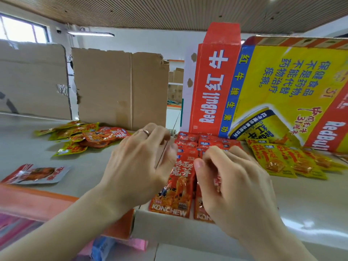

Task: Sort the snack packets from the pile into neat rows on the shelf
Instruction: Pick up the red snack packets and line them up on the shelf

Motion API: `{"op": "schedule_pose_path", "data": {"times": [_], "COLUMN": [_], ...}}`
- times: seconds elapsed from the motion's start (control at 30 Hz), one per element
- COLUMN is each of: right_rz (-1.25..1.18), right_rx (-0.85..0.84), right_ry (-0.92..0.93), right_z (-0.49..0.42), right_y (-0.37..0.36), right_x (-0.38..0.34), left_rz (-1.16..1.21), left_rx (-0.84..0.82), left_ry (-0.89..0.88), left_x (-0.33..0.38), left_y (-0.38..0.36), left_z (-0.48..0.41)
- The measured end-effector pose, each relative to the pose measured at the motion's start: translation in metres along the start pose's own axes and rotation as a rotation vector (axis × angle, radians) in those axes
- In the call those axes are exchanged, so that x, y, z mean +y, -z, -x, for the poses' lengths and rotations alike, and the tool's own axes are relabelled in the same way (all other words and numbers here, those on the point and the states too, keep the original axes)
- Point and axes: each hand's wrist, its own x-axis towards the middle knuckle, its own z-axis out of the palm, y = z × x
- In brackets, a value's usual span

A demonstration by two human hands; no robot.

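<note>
Two rows of red snack packets (178, 187) run back from the front edge of the pale shelf (90, 178). My left hand (143, 161) lies with relaxed fingers against the left side of the rows, a ring on one finger. My right hand (231, 181) rests on top of the right row with fingers curled down onto the packets, thumb beside the left row. To the right lies a row of yellow packets (278, 161). A loose pile of yellow and red packets (81, 136) sits at the back left.
A single red and silver packet (35, 174) lies flat at the left. Brown cardboard sheets (120, 87) stand at the back. A red and yellow RedBull carton (278, 91) stands at the back right. Orange trim (37, 200) runs along the shelf's front left edge.
</note>
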Motion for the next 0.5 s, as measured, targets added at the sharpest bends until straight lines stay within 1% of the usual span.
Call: {"op": "schedule_pose_path", "data": {"times": [0.07, 0.17, 0.3, 0.5], "right_rz": [-0.027, -0.03, -0.055, -0.112], "right_rx": [-0.006, -0.008, -0.034, -0.144], "right_ry": [-0.005, -0.018, -0.017, -0.02], "right_z": [-0.001, 0.001, 0.007, 0.013], "right_y": [0.003, 0.009, 0.019, 0.02], "right_x": [0.002, 0.005, 0.006, 0.003], "left_rz": [-0.031, -0.094, -0.145, -0.254], "left_rx": [-0.014, -0.021, -0.035, -0.036], "left_ry": [-0.052, -0.083, -0.037, 0.01], "left_x": [0.008, 0.019, 0.031, 0.038], "left_y": [0.004, 0.009, 0.011, 0.023], "left_z": [0.007, 0.014, 0.025, 0.045]}}
